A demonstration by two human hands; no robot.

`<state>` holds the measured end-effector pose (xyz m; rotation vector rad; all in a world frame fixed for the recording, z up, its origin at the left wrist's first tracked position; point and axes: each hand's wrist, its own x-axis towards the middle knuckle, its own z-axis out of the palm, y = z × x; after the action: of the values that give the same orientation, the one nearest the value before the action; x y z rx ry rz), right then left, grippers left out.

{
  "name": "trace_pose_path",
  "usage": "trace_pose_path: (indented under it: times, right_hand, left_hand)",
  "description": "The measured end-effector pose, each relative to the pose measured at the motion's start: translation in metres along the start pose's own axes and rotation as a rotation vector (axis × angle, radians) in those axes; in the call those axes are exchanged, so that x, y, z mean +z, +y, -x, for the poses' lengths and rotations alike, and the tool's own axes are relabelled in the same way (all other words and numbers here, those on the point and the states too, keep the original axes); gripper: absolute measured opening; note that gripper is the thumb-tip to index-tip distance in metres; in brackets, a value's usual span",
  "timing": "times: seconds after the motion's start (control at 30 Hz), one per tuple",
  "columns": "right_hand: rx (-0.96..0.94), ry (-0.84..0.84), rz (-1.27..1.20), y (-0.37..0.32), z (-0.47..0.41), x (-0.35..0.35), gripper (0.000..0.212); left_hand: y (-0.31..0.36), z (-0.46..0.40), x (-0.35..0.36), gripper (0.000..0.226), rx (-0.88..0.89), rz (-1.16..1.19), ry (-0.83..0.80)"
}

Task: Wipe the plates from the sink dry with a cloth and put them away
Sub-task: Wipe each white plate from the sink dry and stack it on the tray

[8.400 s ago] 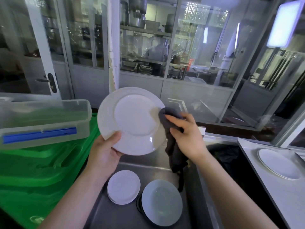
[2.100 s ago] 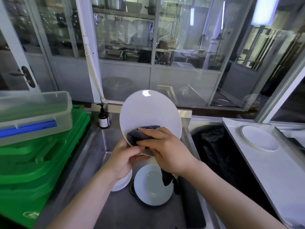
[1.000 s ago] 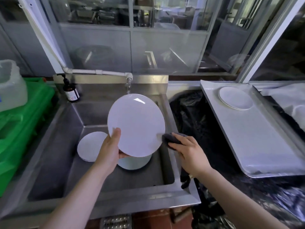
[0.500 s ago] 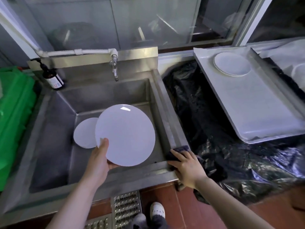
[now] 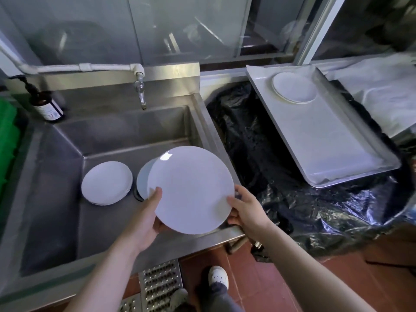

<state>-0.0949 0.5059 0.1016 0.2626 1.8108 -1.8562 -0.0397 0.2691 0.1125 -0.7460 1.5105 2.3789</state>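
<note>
While both hands hold the plate point(image 5: 190, 190) over the front right corner of the sink point(image 5: 108, 131), the grip is two-sided. The left hand point(image 5: 144, 221) supports the near-left rim from beneath, thumb on the upper face. The right hand point(image 5: 245, 210) clasps the near-right rim, thumb on top and fingers curled under. The plate is tilted, far edge raised, with nothing beneath it but the sink contents.

Hazards, as judged from this position:
- Slip: both holds sit on the near rim only. If the plate is not fully dry, or one hand releases before the other has its weight, it may drop onto the crockery below.
- Impact: the sink's right wall lies just beside the right hand. A low carry toward the tray point(image 5: 351, 176), well to the right of the grip, could strike the rim against that wall.
- Stacking: setting down hard on the tray plates point(image 5: 292, 87) may chip them.

Count:
- Held plate: one.
- In sink: one stack point(image 5: 107, 182) left of the grip, number within not discernible; one greyer dish point(image 5: 142, 176) partly hidden behind the held plate.
- On tray: a low stack, apparently two.
- Cloth: none visible.
- Bottle point(image 5: 46, 105): one, far left.
- Tap point(image 5: 140, 91): one.
</note>
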Motion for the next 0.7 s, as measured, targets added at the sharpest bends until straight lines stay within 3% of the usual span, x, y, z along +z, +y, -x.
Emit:
trace_pose_path:
  times: [0.2, 0.33, 0.53, 0.7]
  right_hand:
    - [-0.050, -0.051, -0.126, -0.015, -0.024, -0.030, 0.027]
    - [-0.088, -0.095, -0.164, -0.038, -0.053, -0.073, 0.023]
    - [-0.094, -0.108, -0.169, -0.078, -0.105, -0.193, 0.025]
    - [-0.108, 0.022, -0.183, -0.115, -0.148, -0.295, 0.026]
  left_hand:
    - [0.013, -0.013, 0.027, 0.044, 0.023, -0.021, -0.070]
    - [0.022, -0.039, 0.067, 0.041, 0.085, -0.066, -0.060]
    - [0.028, -0.105, 0.160, 0.040, 0.149, -0.085, 0.118]
    - [0.034, -0.161, 0.234, 0.041, 0.161, -0.182, 0.127]
